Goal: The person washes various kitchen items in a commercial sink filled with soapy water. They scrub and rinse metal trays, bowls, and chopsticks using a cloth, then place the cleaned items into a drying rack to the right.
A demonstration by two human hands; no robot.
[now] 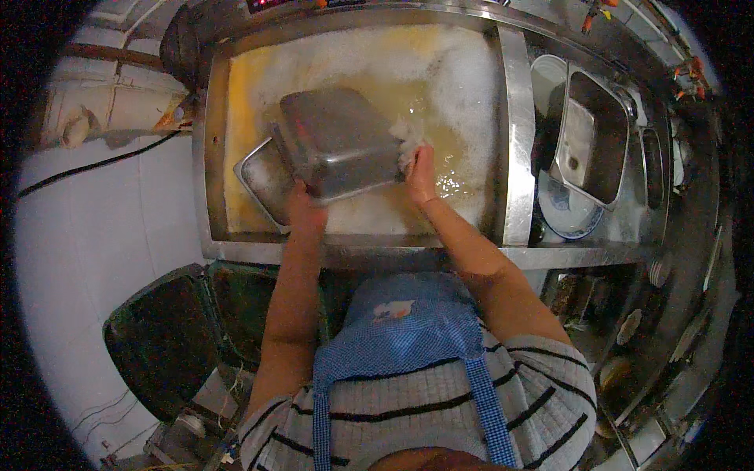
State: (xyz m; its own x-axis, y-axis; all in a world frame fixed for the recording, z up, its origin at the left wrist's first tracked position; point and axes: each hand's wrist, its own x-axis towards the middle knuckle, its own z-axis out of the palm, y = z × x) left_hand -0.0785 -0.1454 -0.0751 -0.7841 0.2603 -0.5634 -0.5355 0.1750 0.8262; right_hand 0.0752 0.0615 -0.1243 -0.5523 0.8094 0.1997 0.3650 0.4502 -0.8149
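Note:
A deep stainless steel food pan (344, 132) is tilted bottom-up over the foamy water (465, 94) of a large metal sink (353, 253). My left hand (307, 207) grips its near left rim; some fingers are hidden by the pan. Against the pan's right side, my right hand (421, 175) holds a whitish, bunched-up scrubber (406, 138), whose exact kind is unclear. Another steel pan (262, 176) sits partly in the suds, left of and partly behind the held one.
Right of a metal divider (517, 141), a second basin holds an upright steel pan (595, 141), a blue-patterned white bowl (571, 209) and a white dish (548, 79). Dark green bins (162, 341) stand below left, beside a white wall (106, 235). A black hose (100, 165) runs along that wall.

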